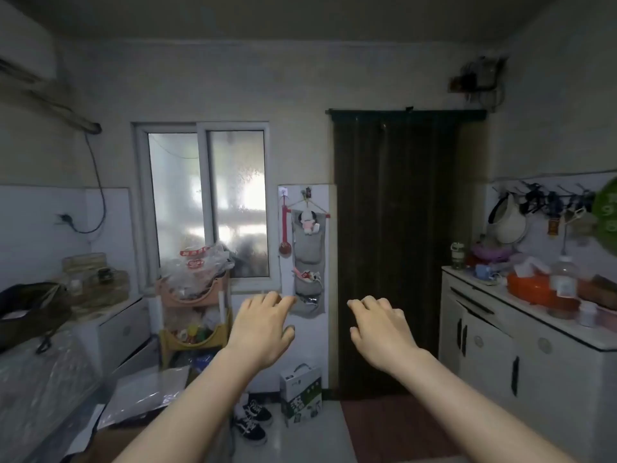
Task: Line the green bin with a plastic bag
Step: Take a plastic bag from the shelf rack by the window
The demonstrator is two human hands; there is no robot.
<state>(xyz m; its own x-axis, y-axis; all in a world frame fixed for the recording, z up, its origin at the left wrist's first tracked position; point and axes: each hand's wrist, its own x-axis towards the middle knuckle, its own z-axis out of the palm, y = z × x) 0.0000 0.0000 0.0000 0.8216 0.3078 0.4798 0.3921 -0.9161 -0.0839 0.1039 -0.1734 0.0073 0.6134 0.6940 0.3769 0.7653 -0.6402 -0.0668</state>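
Dim room — left hand (263,324), right hand (380,332) empty.

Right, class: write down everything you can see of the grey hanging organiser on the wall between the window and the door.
The grey hanging organiser looks like soft fabric, hung from a small hanger on a wall hook. It has stacked pockets: a cow plush toy sits in the top one, and colourful small items fill a lower one. It lies flat against a white wall panel, beside a red hanging ornament. The left hand overlaps its bottom corner in view.

A lived-in home room is shown: cluttered white cabinets (521,345) right, shoes (250,419) near the curtained door (397,248).
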